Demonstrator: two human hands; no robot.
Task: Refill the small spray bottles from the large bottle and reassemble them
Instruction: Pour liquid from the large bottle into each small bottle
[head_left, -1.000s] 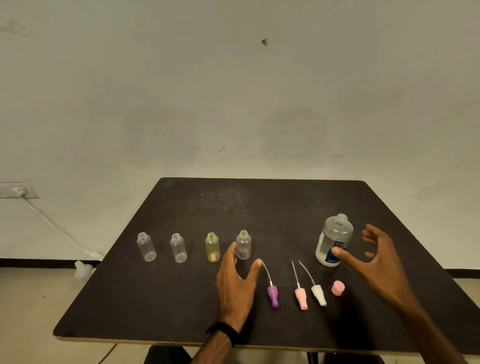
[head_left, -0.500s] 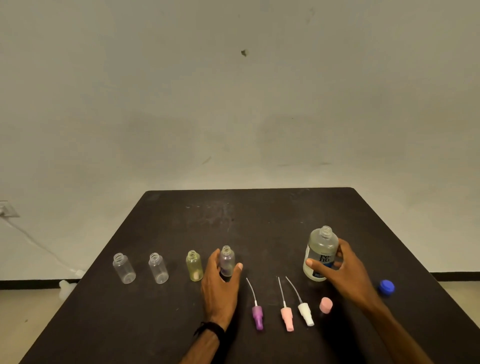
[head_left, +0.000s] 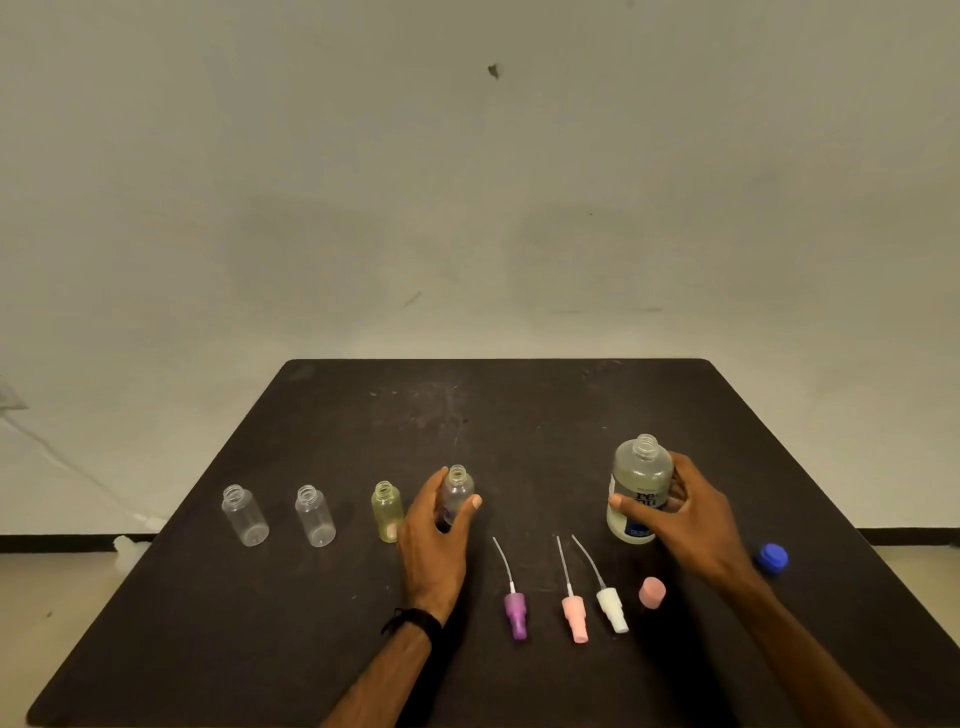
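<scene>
The large bottle (head_left: 640, 491) stands uncapped and upright on the right side of the dark worktop (head_left: 519, 405). The right hand (head_left: 685, 514) wraps around it, thumb across the label on the near face and fingers curled round the far right side, so much of the label is covered and its print cannot be read in full. To its left, the left hand (head_left: 434, 540) grips the purple-tinted small bottle (head_left: 457, 491), thumb on the right, fingers on the left; the bottle's lower half is hidden behind the hand, and only its open neck and shoulder show. Further left stand three more open small bottles in a row: a yellow bottle (head_left: 387, 512) just beside the left hand, then two clear bottles (head_left: 315, 515) (head_left: 244, 515), well apart.

Nearer, between the two forearms, lie three spray heads with thin dip tubes pointing away: purple spray head (head_left: 515, 616), pink spray head (head_left: 574, 618) and white spray head (head_left: 612, 609). A pink cap (head_left: 652, 592) sits just right of them. A blue cap (head_left: 771, 558) lies beyond the right wrist. The right forearm is cut off by the frame's lower edge. Whether the small bottles contain liquid is hard to make out.
</scene>
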